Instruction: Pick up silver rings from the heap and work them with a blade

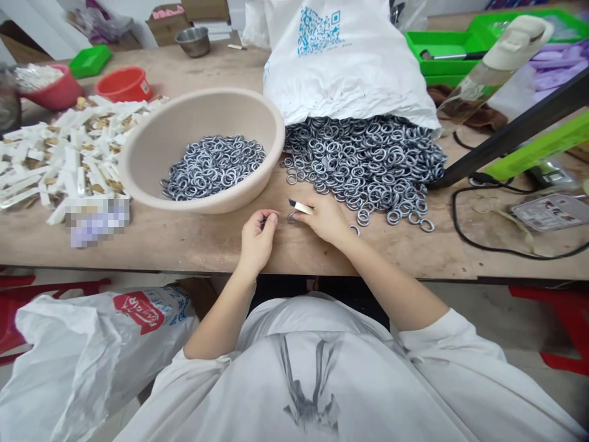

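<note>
My left hand (pixel 259 240) is closed, with its thumb and fingers pinched round a dark grey piece that looks like a ring, mostly hidden. Facing it, my right hand (pixel 326 218) grips a small white-handled tool (pixel 304 208) with a dark tip, which points left. A grey ring (pixel 291 217) shows at the fingertips of that hand. Both hands are just above the table's front part. Behind them to the left, a beige basin (pixel 202 107) contains many grey rings (pixel 216 169). A large heap of the same rings (pixel 368 159) lies behind my right hand.
The heap spills from a white sack (pixel 340 73) onto the wooden table (pixel 184 239). White strips (pixel 69 153) are piled at left, near a red bowl (pixel 123 85). Right of the heap are a bottle (pixel 501 67), a dark slanted bar (pixel 515 132), a black cord (pixel 460 230) and green trays (pixel 446 46).
</note>
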Demonstrator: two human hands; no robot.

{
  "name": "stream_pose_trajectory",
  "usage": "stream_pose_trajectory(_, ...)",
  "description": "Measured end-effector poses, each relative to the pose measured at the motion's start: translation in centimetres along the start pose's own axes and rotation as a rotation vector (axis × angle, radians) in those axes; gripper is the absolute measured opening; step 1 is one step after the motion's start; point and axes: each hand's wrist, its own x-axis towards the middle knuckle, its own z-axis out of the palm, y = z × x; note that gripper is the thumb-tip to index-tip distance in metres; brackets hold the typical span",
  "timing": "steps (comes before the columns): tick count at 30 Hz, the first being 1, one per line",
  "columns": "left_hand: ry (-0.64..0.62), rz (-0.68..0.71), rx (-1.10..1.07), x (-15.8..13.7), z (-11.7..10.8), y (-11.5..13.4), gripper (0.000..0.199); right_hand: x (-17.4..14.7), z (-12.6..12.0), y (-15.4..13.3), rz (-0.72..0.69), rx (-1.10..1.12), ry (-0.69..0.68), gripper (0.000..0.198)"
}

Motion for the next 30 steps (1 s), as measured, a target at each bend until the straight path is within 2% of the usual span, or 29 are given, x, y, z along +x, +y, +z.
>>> stream_pose_trajectory(2, -0.117, -0.017, 0.0, -0.7, 0.5, -0.1, 0.035, -1.1, -0.4, -0.1, 0.007, 0.302, 0.0, 0.021)
stream_pose_trajectory(4, -0.272, -0.134, -0.054, -1.5, 1.1, 0.2, 0.051, -2.5, -0.8, -0.4, -0.026, 0.562, -0.018, 0.026)
stream_pose_trajectory(6, -0.377, -0.27, -0.134, -2.3, 1.6, 0.6, 0.061, -4.0, -1.2, -0.8, -0.053, 0.719, -0.042, 0.031)
stream_pose_trajectory(8, -0.44, -0.373, -0.206, -3.0, 2.0, 1.2, 0.064, -5.3, -1.6, -0.9, -0.064, 0.776, -0.07, 0.033)
stream_pose_trajectory(10, -0.516, -0.447, -0.265, -3.9, 2.2, 1.7, 0.059, -6.2, -2.0, -0.9, -0.081, 0.763, -0.072, 0.036)
stream_pose_trajectory(12, -0.564, -0.452, -0.307, -4.9, 2.5, 1.9, 0.051, -7.0, -2.2, -0.9, -0.106, 0.717, -0.055, 0.036)
stream_pose_trajectory(16, -0.484, -0.272, -0.323, -6.9, 3.3, 1.6, 0.045, -8.4, -2.4, -1.2, -0.151, 0.664, -0.024, 0.036)
stream_pose_trajectory(20, -0.443, -0.12, -0.268, -8.2, 3.6, 1.6, 0.044, -9.8, -3.2, -2.0, -0.147, 0.569, 0.11, 0.04)
stream_pose_trajectory(23, -0.432, -0.089, -0.268, -8.8, 3.5, 2.1, 0.043, -11.3, -4.2, -2.6, -0.242, 0.373, 0.1, 0.047)
stream_pose_trajectory(26, -0.428, -0.084, -0.294, -9.4, 3.5, 2.6, 0.044, -13.1, -4.8, -3.3, -0.37, 0.187, 0.071, 0.045)
stream_pose_trajectory(30, -0.43, -0.085, -0.298, -10.3, 3.4, 2.9, 0.043, -14.3, -4.6, -3.9, -0.402, 0.107, 0.077, 0.045)
